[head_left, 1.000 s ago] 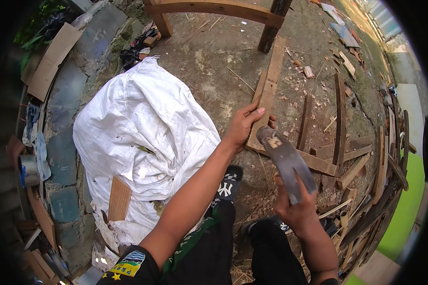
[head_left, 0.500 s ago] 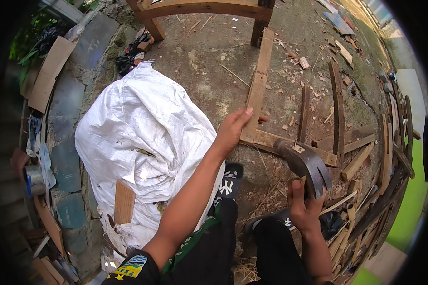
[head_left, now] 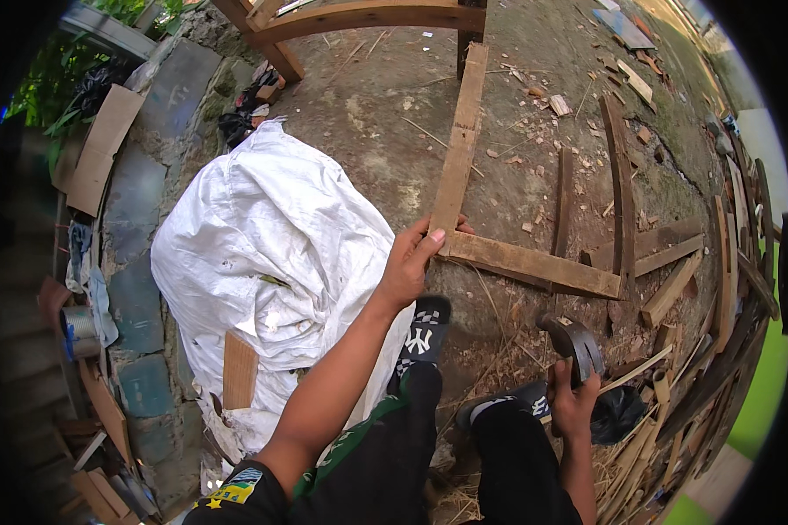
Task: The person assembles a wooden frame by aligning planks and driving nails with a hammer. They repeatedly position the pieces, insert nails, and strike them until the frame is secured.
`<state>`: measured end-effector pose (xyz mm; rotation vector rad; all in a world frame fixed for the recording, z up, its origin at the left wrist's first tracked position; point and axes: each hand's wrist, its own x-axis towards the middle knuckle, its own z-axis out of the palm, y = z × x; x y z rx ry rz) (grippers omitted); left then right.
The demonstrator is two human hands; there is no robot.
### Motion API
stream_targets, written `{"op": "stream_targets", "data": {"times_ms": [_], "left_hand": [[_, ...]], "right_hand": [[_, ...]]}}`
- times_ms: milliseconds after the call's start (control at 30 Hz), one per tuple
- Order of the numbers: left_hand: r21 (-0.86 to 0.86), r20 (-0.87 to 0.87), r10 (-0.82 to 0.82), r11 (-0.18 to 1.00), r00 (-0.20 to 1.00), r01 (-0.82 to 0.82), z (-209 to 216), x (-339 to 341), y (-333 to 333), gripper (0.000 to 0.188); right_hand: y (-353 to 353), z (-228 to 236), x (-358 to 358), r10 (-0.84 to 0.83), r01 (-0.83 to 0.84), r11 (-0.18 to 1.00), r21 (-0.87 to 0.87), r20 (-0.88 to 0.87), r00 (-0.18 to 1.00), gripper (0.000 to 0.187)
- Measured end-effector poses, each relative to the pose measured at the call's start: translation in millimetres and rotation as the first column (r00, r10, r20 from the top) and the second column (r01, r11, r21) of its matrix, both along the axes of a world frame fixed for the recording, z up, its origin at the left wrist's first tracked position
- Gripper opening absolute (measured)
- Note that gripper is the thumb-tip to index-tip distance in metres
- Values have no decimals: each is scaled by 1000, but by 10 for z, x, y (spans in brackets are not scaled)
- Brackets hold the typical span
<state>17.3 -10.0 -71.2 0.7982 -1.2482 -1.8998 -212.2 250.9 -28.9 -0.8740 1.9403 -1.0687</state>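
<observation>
My left hand [head_left: 410,264] is closed around the lower end of an upright wooden board [head_left: 460,140], close to where it meets a crosswise wooden bar [head_left: 534,264]. That bar joins two dark slats [head_left: 620,188] standing off to the right. In my right hand [head_left: 573,402] is a claw hammer [head_left: 571,346], held low near my right leg. Its dark metal head shows above my fingers, and the hand hides most of the handle. The hammer is apart from the wood.
A large white sack [head_left: 271,236] fills the left, with a small wood block [head_left: 240,369] on it. A wooden frame [head_left: 368,16] stands at the far side. Piled wood strips [head_left: 657,429] lie on the right. A cracked low wall [head_left: 140,297] runs along the left.
My right hand has lowered the hammer away from the crosswise bar, toward my leg. My left hand has shifted slightly left and down along with the board.
</observation>
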Motion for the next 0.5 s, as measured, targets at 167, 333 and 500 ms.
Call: {"op": "stream_targets", "data": {"times_ms": [167, 333, 500], "left_hand": [[-42, -43, 196, 979, 980, -198, -154, 7, 110, 57], [-121, -58, 270, 954, 961, -275, -294, 60, 241, 60], [-113, -69, 316, 940, 946, -322, -253, 37, 170, 60]], "right_hand": [[123, -617, -393, 200, -171, 980, 105, -468, 861, 36], [54, -1171, -616, 161, -126, 987, 102, -507, 847, 36], [184, -1630, -873, 216, -101, 970, 222, -592, 776, 34]]}}
